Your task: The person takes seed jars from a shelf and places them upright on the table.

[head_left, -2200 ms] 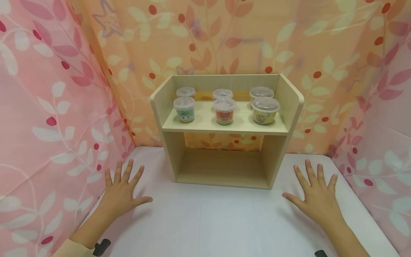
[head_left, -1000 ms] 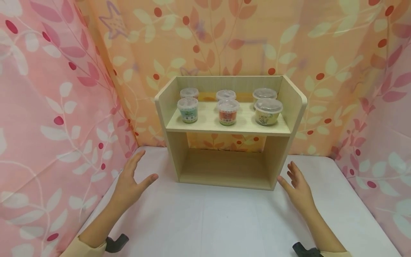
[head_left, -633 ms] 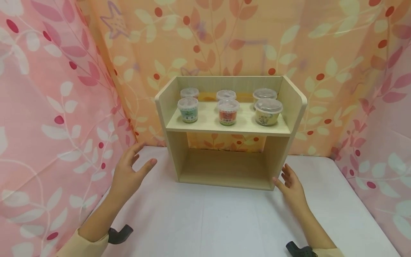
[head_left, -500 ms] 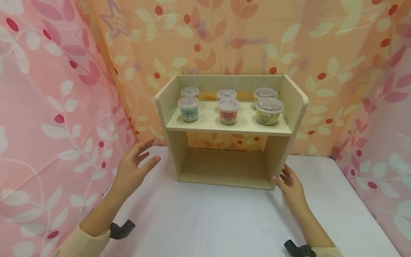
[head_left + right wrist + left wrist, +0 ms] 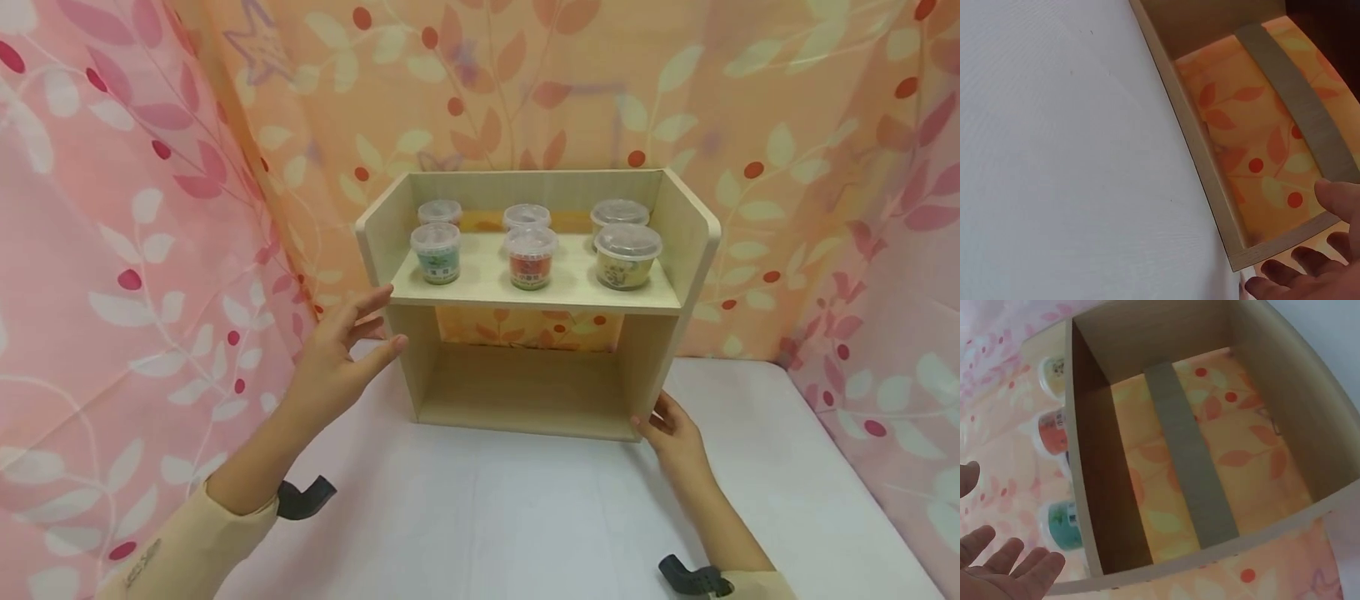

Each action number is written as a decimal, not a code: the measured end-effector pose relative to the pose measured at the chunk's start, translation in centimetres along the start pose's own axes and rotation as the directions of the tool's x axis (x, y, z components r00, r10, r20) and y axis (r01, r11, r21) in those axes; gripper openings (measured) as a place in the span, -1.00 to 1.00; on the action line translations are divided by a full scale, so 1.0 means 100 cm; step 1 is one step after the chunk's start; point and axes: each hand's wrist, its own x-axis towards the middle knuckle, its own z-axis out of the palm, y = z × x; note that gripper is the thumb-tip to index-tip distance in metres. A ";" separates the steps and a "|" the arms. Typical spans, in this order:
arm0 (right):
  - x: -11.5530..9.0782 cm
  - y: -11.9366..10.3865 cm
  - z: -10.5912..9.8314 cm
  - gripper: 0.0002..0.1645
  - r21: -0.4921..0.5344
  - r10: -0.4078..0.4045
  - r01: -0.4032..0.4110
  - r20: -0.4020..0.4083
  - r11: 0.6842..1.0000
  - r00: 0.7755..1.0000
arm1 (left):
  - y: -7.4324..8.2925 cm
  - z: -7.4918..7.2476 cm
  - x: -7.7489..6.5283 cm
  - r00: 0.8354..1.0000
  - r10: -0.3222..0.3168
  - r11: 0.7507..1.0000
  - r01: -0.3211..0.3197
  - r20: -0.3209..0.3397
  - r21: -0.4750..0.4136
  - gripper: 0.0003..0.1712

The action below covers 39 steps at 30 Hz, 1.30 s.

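Note:
A pale wooden two-tier shelf (image 5: 525, 304) stands on the white tabletop. Several clear-lidded plastic cups sit on its upper board in two rows. In the front row are a teal cup (image 5: 437, 258), a red cup (image 5: 530, 265) and a wider yellow cup (image 5: 626, 265). My left hand (image 5: 333, 362) is raised at the shelf's left side, thumb and fingers apart around nothing, nearest the teal cup, which also shows in the left wrist view (image 5: 1065, 525). My right hand (image 5: 678, 442) holds the shelf's lower right side panel, thumb at the front edge and fingers along the outer face.
Behind the front row stand further lidded cups, partly hidden. The shelf's lower compartment (image 5: 525, 392) has an open back with a wooden crossbar (image 5: 1188, 453). Orange patterned cloth (image 5: 517, 75) hangs behind, pink patterned cloth (image 5: 97, 333) at the left.
Both hands were first spread flat over the table. My left hand has risen and moved right toward the shelf's upper left side. My right hand has moved left onto the right side panel.

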 end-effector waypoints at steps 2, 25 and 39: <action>0.001 0.002 0.000 -0.08 -0.003 0.003 -0.003 0.000 1.000 1.000 | 0.004 0.002 0.007 1.000 -0.014 1.000 0.014 0.002 -0.002 -0.27; 0.004 0.027 0.008 -0.19 -0.070 -0.107 0.102 -0.080 0.992 0.991 | 0.014 0.030 0.096 0.983 -0.182 0.982 0.183 0.034 -0.045 -0.07; 0.003 0.017 0.011 -0.27 -0.108 -0.202 0.187 -0.147 0.976 0.968 | -0.007 0.040 0.117 0.950 -0.311 0.921 0.309 0.032 -0.238 0.06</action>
